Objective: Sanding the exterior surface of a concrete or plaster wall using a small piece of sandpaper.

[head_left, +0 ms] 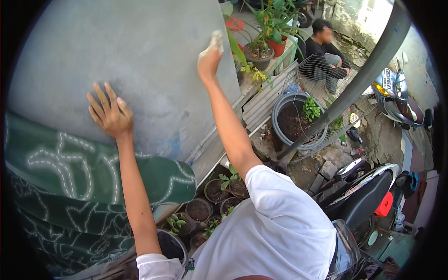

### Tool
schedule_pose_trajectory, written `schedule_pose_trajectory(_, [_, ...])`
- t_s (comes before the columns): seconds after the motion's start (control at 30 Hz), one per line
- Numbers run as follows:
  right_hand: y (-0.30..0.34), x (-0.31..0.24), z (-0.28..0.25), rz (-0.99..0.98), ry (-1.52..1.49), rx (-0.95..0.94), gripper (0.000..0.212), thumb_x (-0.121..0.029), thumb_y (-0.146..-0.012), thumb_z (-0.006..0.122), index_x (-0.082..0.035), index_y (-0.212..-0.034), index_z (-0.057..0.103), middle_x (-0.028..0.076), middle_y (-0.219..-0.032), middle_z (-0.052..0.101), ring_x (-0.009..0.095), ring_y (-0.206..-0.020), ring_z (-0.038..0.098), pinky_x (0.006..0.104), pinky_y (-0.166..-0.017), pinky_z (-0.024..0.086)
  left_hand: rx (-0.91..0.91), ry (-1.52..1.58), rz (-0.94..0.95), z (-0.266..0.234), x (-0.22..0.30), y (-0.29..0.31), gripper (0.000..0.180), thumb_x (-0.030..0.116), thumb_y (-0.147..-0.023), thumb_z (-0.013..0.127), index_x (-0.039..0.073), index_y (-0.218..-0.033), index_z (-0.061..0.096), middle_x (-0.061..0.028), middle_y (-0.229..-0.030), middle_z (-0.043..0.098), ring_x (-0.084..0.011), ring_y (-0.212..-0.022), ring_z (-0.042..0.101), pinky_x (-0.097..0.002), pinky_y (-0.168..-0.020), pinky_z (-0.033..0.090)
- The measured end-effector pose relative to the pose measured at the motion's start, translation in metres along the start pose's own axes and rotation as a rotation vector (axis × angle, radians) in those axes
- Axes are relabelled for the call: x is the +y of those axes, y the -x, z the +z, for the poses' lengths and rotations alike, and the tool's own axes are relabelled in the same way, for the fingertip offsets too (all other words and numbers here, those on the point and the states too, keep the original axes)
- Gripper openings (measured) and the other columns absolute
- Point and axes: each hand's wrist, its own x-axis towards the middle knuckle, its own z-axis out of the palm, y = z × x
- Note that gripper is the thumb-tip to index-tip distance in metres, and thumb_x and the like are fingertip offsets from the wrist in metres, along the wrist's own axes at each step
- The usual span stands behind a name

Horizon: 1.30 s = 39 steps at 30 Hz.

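Observation:
A large grey board (140, 42) with a smooth, slightly stained face fills the upper left. My left hand (112, 114) lies on its lower part with the fingers spread, holding nothing. Near the board's right edge, my right hand (208, 63) is closed around a crumpled whitish cloth (217, 40). Dark green fabric (98, 175) with white dashed line patterns is draped along the board's near edge, under my left forearm.
Potted plants (258, 55) stand beyond the board's right edge. Small plant pots (199, 210) crowd below it. A big grey planter (280, 116), wire mesh and a slanting metal pole (345, 88) are to the right. A person (322, 58) sits behind; motorcycles (364, 191) are parked at right.

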Motion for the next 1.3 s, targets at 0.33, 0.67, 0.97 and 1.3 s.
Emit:
schedule_pose_trajectory(0.33, [0.021,-0.053,0.011,-0.053,-0.05,-0.269,0.07,0.018,-0.09,0.042,0.01,-0.158,0.032,0.037,-0.158,0.041,0.053,-0.149,0.037,0.0535,-0.127,0.029,0.012,-0.049,-0.027,0.02,-0.013,0.001,0.053,0.029,-0.105,0.038,0.021,-0.152,0.061,-0.0031,-0.166,0.047,-0.0333,-0.152,0.044,-0.0486,-0.124,0.031])
schedule_pose_trajectory(0.67, [-0.038,0.007,-0.001,0.034,-0.088,-0.12,0.067,0.017,-0.09,0.042,0.013,-0.157,0.033,0.038,-0.157,0.04,0.055,-0.148,0.037,0.0518,-0.128,0.027,-0.014,-0.001,-0.043,0.005,0.0,-0.002,0.053,0.027,-0.102,0.044,0.025,-0.153,0.06,-0.0003,-0.167,0.046,-0.0301,-0.151,0.046,-0.0467,-0.123,0.033])
schedule_pose_trajectory(0.97, [-0.052,-0.008,0.014,-0.118,0.039,-0.112,0.065,0.017,-0.089,0.04,0.015,-0.153,0.038,0.039,-0.158,0.04,0.049,-0.15,0.038,0.05,-0.129,0.028,-0.032,-0.002,-0.047,0.004,-0.009,0.001,0.053,0.028,-0.103,0.042,0.024,-0.154,0.059,0.0005,-0.167,0.047,-0.0292,-0.153,0.043,-0.0465,-0.125,0.03])
schedule_pose_trajectory(1.3, [-0.056,0.004,0.0,0.069,-0.165,-0.131,0.064,0.015,-0.088,0.041,0.016,-0.152,0.039,0.037,-0.158,0.04,0.05,-0.15,0.035,0.05,-0.131,0.023,-0.044,-0.04,-0.04,0.003,-0.005,-0.016,0.053,0.028,-0.102,0.044,0.025,-0.153,0.06,0.0016,-0.166,0.047,-0.028,-0.152,0.045,-0.0456,-0.125,0.031])
